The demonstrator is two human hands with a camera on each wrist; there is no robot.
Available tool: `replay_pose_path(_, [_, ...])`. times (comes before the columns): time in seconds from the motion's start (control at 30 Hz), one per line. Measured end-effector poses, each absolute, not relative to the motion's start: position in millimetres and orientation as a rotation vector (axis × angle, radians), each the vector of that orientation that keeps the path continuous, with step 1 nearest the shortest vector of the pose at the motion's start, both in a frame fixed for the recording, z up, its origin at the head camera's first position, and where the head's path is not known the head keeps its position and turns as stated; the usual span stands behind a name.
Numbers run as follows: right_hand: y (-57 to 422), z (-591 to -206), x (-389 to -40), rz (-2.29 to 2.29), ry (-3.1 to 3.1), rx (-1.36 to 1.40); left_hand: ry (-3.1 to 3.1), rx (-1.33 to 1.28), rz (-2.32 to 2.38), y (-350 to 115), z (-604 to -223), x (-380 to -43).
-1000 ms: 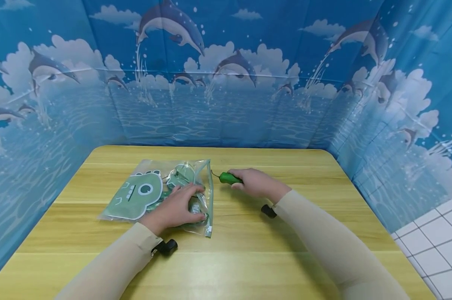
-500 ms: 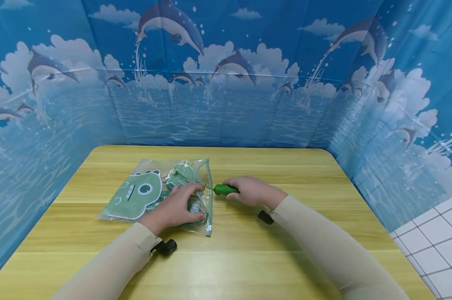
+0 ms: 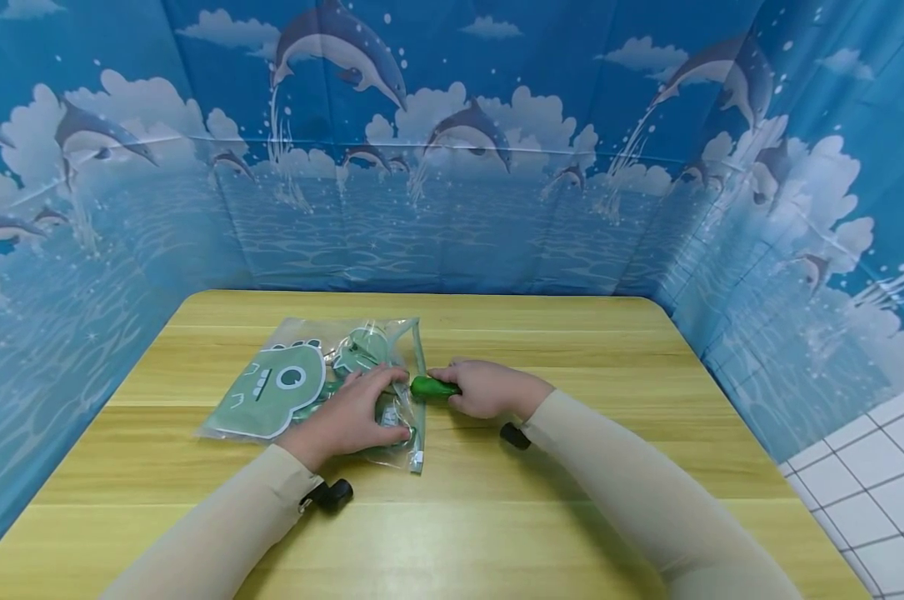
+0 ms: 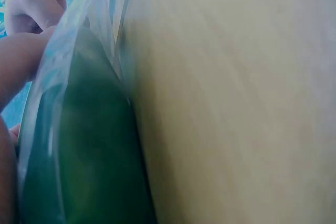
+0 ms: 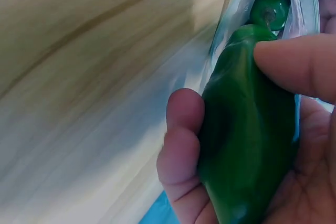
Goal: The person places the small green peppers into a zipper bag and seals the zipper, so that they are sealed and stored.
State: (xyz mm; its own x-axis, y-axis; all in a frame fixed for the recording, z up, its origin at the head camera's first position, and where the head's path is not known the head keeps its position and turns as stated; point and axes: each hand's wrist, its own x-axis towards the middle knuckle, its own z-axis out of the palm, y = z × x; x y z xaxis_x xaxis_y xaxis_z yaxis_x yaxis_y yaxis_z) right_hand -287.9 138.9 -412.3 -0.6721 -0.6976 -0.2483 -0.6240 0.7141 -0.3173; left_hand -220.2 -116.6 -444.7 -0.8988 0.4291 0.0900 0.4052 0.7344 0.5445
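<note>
A clear zip bag (image 3: 267,392) with a green cartoon face lies on the left half of the table, its mouth facing right. My left hand (image 3: 350,421) grips it near the mouth, thumb and fingers curved and apart. My right hand (image 3: 492,387) holds a glossy green pepper (image 3: 431,387), stem end at the mouth. In the right wrist view, thumb and fingers wrap this pepper (image 5: 247,124), and more round green pieces (image 5: 269,11) show inside the bag. A dark green shape (image 4: 100,129) sits behind the plastic in the left wrist view.
The wooden table (image 3: 571,517) has rounded far corners. Behind it hangs a blue dolphin-print curtain (image 3: 452,225), which also runs along both sides. White tiles (image 3: 871,475) show at the lower right.
My right hand has moved left and slightly nearer with the green pepper, whose stem has gone from beside the bag into its mouth. My left hand has stayed in place.
</note>
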Motion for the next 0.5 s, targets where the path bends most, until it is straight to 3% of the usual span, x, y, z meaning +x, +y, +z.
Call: replay_pose_path(0.5, [122,-418,-292,-0.399,2.608,-1.060,2.873,0.716,0.891,-115,-446,-221])
